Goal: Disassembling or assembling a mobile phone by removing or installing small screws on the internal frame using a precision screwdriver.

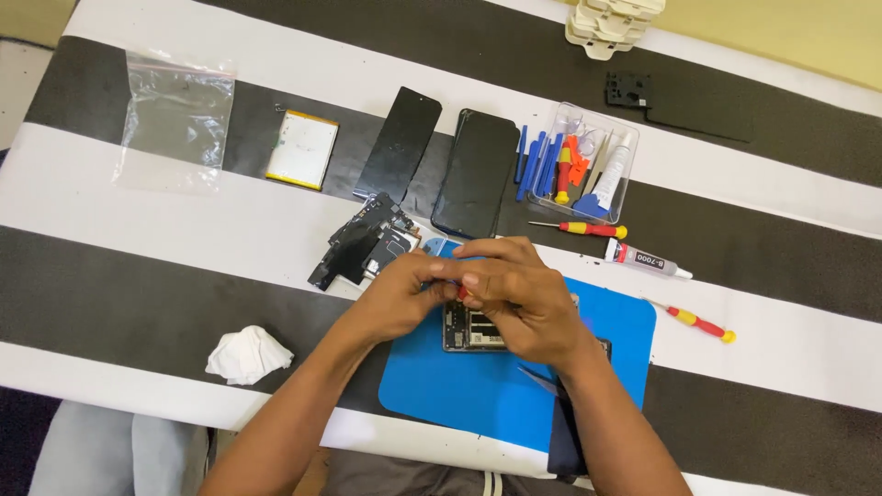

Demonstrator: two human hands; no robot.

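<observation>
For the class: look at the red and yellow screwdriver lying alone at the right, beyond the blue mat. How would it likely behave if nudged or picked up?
The screwdriver has a round-looking handle and lies flat on the striped tabletop, so a sideways nudge would probably set it rolling. It is thin and small, so likely light. Its narrow metal shaft looks stiff, though the fine tip may be delicate.

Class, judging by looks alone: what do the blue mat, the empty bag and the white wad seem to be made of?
Mat: probably silicone or rubber; matte, flat, rounded corners.
Bag: thin clear plastic; glossy, wrinkled, see-through.
Wad: likely tissue or cloth; soft, crumpled folds.
</observation>
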